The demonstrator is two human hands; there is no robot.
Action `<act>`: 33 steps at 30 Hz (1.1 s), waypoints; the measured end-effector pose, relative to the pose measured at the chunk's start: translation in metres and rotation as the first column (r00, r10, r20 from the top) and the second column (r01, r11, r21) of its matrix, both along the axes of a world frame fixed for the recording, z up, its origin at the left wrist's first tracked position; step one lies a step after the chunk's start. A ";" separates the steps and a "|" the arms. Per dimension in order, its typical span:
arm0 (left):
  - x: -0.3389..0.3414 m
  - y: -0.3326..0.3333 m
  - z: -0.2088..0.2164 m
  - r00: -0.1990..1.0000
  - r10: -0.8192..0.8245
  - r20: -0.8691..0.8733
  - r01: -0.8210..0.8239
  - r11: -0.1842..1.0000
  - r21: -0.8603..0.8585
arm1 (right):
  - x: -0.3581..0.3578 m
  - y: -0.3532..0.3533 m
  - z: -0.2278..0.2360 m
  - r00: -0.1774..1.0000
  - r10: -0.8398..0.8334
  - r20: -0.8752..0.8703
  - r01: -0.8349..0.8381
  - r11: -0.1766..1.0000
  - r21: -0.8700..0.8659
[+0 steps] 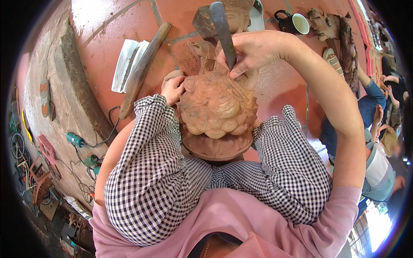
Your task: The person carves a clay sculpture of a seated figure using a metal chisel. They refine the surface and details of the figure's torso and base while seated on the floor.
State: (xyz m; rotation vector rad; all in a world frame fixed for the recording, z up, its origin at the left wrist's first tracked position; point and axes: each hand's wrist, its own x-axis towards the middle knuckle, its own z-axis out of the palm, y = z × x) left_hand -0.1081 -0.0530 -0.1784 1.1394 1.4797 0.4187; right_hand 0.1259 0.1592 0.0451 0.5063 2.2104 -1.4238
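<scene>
Right hand (251,51) fingers clamped on chisel (223,32) at twelve o'clock; left hand (173,88) steadying carving (215,107); slipping blade could gouge detail.

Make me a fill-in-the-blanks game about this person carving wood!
1. The right hand grips a carving ____ by its handle.
2. The left hand rests on the wooden carving's ____ side.
3. The carving sits between the person's ____, in checked trousers.
4. A black ____ with a white inside stands on the red floor.

Missing words: chisel; left; legs; mug
</scene>
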 end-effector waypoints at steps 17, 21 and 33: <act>-0.002 -0.002 0.001 1.000 0.002 0.004 -0.002 0.999 0.037 | 0.002 -0.001 0.005 0.995 0.098 0.022 -0.099 0.994 0.040; -0.003 -0.002 -0.002 1.000 0.011 0.006 -0.011 0.999 0.037 | -0.002 -0.006 0.005 0.957 -0.248 0.150 0.274 0.943 -0.191; -0.002 -0.002 -0.004 1.000 0.015 -0.010 -0.015 1.000 0.015 | -0.005 -0.007 -0.001 0.957 -0.251 0.148 0.276 0.944 -0.183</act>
